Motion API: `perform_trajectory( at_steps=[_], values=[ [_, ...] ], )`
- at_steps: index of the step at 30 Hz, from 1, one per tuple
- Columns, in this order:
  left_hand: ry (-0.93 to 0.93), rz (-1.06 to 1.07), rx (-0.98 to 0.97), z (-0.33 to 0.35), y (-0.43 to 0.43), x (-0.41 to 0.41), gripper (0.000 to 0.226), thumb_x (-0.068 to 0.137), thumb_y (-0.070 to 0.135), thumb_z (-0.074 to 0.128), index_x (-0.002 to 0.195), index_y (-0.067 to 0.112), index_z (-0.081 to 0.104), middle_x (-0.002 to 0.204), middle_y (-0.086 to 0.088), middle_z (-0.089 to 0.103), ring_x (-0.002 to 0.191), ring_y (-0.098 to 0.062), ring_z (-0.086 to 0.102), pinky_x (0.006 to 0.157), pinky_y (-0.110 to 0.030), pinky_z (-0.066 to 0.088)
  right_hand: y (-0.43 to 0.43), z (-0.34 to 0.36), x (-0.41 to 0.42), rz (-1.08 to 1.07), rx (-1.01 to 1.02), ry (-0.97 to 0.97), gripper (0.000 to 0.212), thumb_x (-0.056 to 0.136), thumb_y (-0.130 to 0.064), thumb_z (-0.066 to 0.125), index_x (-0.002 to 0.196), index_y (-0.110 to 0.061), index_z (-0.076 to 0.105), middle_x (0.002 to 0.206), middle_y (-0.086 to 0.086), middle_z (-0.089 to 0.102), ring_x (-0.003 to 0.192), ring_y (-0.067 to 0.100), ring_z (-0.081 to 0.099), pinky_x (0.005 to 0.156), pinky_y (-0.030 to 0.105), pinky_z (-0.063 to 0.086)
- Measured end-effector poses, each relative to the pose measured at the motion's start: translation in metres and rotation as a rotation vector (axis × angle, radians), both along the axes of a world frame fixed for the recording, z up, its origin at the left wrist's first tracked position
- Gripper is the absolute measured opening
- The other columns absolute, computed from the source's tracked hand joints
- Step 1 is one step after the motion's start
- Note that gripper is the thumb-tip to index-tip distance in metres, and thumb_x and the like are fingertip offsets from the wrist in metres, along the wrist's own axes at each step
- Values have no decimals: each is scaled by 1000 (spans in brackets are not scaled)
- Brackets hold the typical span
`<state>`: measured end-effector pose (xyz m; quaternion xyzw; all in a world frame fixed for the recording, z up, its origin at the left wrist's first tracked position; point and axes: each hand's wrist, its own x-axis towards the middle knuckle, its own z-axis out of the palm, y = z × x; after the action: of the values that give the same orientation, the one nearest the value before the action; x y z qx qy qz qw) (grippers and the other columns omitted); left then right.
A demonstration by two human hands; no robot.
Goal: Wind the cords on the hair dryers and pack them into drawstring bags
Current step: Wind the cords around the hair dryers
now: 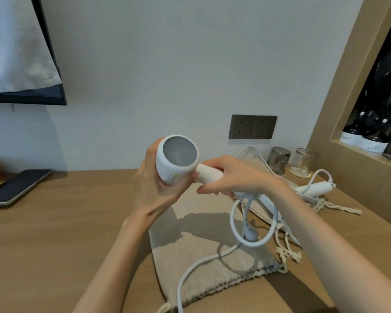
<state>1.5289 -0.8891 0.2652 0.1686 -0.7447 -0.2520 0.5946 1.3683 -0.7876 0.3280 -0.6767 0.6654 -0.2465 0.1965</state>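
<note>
- While the dryer was held up over the desk point(54, 222), a dark phone point(16, 186) lay at 9 o'clock of the view, well apart from the work.
- Left hand point(154, 188): fingers curled round the barrel of the hair dryer point(176, 159), whose round mesh end faced the camera. Judged to be steadying the body so the other hand could manage the cord.
- Right hand point(233, 175), at 3 o'clock of the barrel: fingers closed round the handle, thumb beneath it.
- Cord point(253, 222): one loose loop hung below the right hand, at 5 o'clock of the dryer. The remainder trailed across the bag toward 6 o'clock and out of view. Winding judged barely begun.
- Drawstring bag point(212, 263) lay flat on the desk directly under the hands, gathered mouth toward the person; probably kept close for packing.
- Second dryer point(314, 187) rested at 3 o'clock on another bag point(255, 163), cord loose, apparently awaiting its turn.
- Two glasses point(279, 160) stood at 2 o'clock against the wall.
</note>
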Motion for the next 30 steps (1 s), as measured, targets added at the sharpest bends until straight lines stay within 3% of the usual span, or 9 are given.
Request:
perform_trajectory(
  at_steps=[3, 6, 11, 13, 17, 20, 24, 27, 30],
  values=[
    [3, 57, 106, 2, 0, 1, 74, 66, 55, 74, 127, 37, 37, 114, 27, 52, 97, 8, 55, 75, -1, 40, -5, -8, 3, -78, -82, 145, 37, 77, -51, 69, 104, -28, 60, 87, -4, 65, 67, 10, 61, 59, 36, 55],
    [-10, 125, 156, 5, -2, 5, 78, 68, 55, 71, 135, 41, 32, 116, 24, 53, 92, 0, 58, 71, -2, 40, -5, -11, 3, -96, -141, 290, 40, 80, -60, 60, 113, -39, 50, 98, -11, 64, 77, 8, 60, 70, 40, 55],
    [-39, 105, 215, 11, -8, 9, 83, 76, 51, 72, 141, 51, 21, 112, 37, 49, 95, -3, 58, 71, -10, 41, -1, -15, 3, -94, -233, 591, 49, 94, -54, 44, 137, -37, 29, 123, -9, 57, 87, 10, 55, 69, 23, 45],
    [-82, 36, 218, 11, -12, 12, 87, 77, 48, 70, 143, 52, 14, 126, 29, 45, 102, -1, 56, 75, -11, 41, -1, -17, 3, -96, -253, 568, 51, 94, -53, 43, 139, -37, 28, 127, -8, 55, 90, 10, 54, 71, 22, 44],
    [-187, 12, 220, 11, -19, 18, 85, 67, 70, 55, 138, 62, 9, 143, 28, 36, 108, 0, 49, 86, -25, 42, -3, -16, -2, -117, -275, 441, 49, 94, -52, 44, 139, -39, 32, 123, -8, 58, 92, 11, 56, 74, 30, 49],
    [-221, 55, 241, 8, -20, 15, 83, 69, 68, 50, 142, 57, 12, 132, 38, 34, 105, -2, 49, 81, -23, 38, -5, -20, 0, -136, -306, 437, 47, 96, -51, 42, 141, -40, 33, 125, -9, 58, 100, 15, 58, 79, 41, 52],
    [-174, 137, 298, 1, -19, 8, 74, 75, 62, 51, 142, 53, 21, 135, 28, 45, 112, -8, 53, 80, -21, 37, -12, -31, 3, -172, -333, 421, 42, 97, -50, 40, 138, -44, 32, 118, -8, 62, 97, 17, 60, 77, 44, 53],
    [-49, 106, 352, -3, -12, -5, 75, 83, 52, 59, 147, 43, 21, 125, 31, 42, 106, 3, 48, 79, -10, 36, -21, -40, 9, -240, -419, 302, 35, 98, -49, 39, 132, -48, 32, 99, -8, 65, 85, 19, 61, 70, 41, 52],
    [32, 110, 385, -1, -6, -11, 74, 90, 39, 59, 149, 37, 16, 125, 33, 33, 102, 13, 38, 67, 8, 28, -28, -42, 20, -315, -502, 166, 35, 98, -46, 40, 133, -45, 36, 97, -7, 64, 86, 23, 61, 71, 40, 51]
  ],
)
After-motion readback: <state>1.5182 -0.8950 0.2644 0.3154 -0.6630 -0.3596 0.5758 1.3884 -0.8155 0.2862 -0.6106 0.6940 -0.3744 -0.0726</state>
